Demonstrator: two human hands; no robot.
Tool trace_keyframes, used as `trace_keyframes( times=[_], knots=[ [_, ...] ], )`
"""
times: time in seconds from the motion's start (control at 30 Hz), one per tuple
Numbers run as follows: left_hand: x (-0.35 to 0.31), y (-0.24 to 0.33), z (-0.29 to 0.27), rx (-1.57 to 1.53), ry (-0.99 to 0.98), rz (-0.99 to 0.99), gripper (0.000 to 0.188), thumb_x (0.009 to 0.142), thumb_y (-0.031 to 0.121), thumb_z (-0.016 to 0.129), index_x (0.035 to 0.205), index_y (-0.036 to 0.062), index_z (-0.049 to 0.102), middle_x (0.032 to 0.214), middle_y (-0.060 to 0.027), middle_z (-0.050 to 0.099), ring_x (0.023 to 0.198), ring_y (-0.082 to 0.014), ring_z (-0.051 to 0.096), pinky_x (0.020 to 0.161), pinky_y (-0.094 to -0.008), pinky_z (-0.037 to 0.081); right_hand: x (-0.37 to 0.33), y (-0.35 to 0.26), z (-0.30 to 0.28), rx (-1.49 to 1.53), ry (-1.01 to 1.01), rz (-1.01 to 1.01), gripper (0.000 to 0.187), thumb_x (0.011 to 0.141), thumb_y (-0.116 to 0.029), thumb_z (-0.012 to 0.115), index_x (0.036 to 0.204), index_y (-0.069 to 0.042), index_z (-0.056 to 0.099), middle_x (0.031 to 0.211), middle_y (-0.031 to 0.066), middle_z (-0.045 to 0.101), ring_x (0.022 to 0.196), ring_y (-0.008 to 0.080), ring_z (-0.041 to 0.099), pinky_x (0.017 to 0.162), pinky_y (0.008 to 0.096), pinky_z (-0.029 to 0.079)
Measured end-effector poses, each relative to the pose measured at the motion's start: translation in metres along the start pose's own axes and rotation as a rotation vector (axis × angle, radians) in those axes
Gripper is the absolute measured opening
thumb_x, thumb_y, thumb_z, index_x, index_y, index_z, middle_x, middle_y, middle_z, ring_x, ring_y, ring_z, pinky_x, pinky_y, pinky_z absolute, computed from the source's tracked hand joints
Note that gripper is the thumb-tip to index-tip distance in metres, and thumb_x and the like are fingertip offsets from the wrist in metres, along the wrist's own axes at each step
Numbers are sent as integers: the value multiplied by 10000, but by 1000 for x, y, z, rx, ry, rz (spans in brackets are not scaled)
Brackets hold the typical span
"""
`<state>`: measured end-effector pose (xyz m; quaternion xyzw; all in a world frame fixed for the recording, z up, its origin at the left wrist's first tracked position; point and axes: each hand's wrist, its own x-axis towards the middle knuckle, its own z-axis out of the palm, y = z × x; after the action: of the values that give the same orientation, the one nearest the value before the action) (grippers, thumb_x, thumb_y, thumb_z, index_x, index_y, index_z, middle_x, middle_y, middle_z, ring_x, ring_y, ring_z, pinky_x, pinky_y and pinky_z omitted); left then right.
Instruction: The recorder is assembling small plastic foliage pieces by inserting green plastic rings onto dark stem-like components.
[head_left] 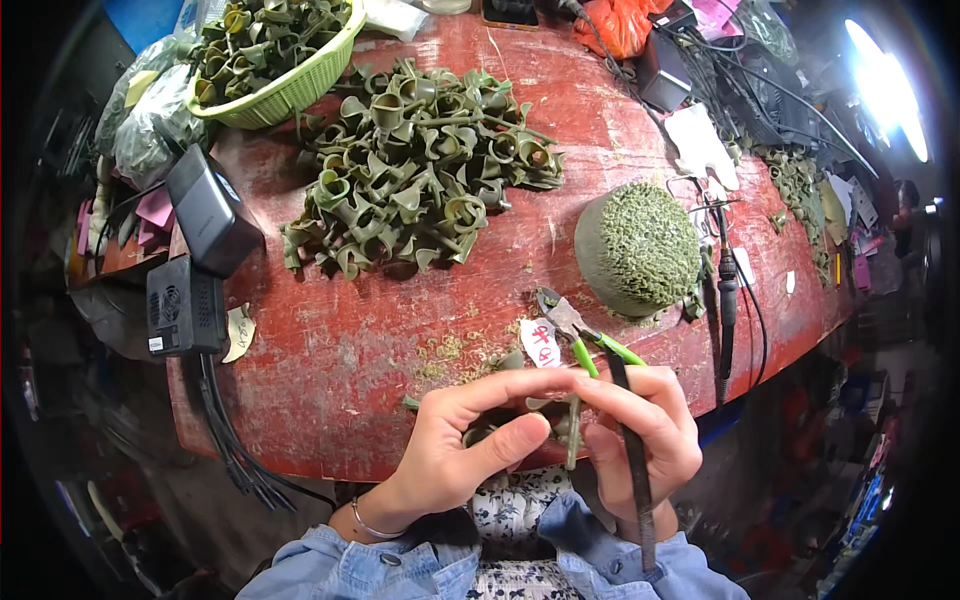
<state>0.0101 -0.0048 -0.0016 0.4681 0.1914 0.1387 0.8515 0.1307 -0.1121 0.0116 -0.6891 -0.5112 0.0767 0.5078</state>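
Observation:
Over the table's near edge, my left hand (460, 430) curls its fingers and thumb around a small olive-green plastic piece, mostly hidden by them. A thin olive stem (573, 435) points down between the two hands. My right hand (650, 430) grips a long, flat, dark tool (635, 460) that looks like a file or narrow blade; its upper end sticks out above the fingers. Fingertips of both hands meet near the stem. Just beyond them lie diagonal cutters (566, 318) with bright green handles, apparently loose on the table. A torn white paper label (540, 343) lies beside the cutters.
A heap of olive-green plastic pieces (410, 170) covers the far middle. A light-green basket (290, 100) holds more. A round tub (610, 260) heaped with green trimmings stands right, beside a soldering-iron-like tool (727, 300). Black boxes (187, 305) with cables sit left on the red table (330, 380).

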Motion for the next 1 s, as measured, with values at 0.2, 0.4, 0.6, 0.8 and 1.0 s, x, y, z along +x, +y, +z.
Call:
trace_keyframes(
  times=[0.2,0.4,0.6,0.8,1.0],
  knots=[
    [6,-10,-4,-149,-20,35,516,815,188,612,1263,28,411,840,5,542,638,-19,441,586,-146,368,-3,2,2,112,15,9,328,592,52,713,892,-25,604,816,110,582,673,185,574,559,260,474],
    [2,-16,-5,70,40,213,711,618,133,792,1233,32,449,1057,-40,546,664,-13,455,589,-146,387,-13,-5,10,-47,149,-16,348,596,67,710,910,-18,587,799,128,577,603,157,557,495,239,463],
    [3,-14,-2,247,207,261,481,632,104,779,1065,33,582,872,-23,593,647,-28,473,560,-165,395,-14,-4,10,-154,98,-54,326,629,25,721,930,4,598,783,122,588,611,166,586,522,237,486],
    [6,-11,-6,312,256,389,414,642,76,764,1012,17,587,954,-75,621,663,-40,505,561,-171,410,-3,-5,-12,282,-68,127,325,732,-47,664,1026,51,567,747,136,640,617,206,633,574,277,516],
    [4,-14,-6,292,251,378,408,635,63,767,995,9,582,993,-101,618,659,-41,524,536,-172,416,-2,7,-7,341,-147,107,207,721,-70,682,889,24,603,661,117,635,545,214,620,512,287,499]
  ],
)
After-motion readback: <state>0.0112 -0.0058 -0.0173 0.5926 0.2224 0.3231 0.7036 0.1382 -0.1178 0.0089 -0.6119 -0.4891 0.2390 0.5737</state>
